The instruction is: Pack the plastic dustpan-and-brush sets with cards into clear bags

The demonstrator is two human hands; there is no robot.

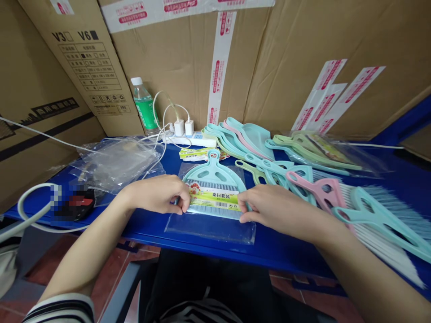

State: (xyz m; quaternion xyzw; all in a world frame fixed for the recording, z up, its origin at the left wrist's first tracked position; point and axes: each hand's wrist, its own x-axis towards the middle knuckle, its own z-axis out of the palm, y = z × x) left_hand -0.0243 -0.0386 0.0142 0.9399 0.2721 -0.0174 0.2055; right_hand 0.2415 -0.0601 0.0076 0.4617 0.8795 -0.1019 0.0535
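A light-blue dustpan [213,169] with a brush lies on a clear plastic bag [210,229] at the middle of the blue table. Across them sits a yellow-green label card [217,197] with printed characters and a barcode. My left hand [164,194] pinches the left edge of the dustpan and card, fingers curled. At the right edge, my right hand [269,206] grips the same set between thumb and bent fingers. Whether the set is inside the bag is hard to tell.
Brushes in blue, pink [318,188] and green lie at the right, with stacked dustpans [251,134] behind. Clear bags [117,161] and a black-and-red object [81,202] are at the left. A bottle [145,107], power strip [198,140] and cables stand before cardboard boxes [188,58].
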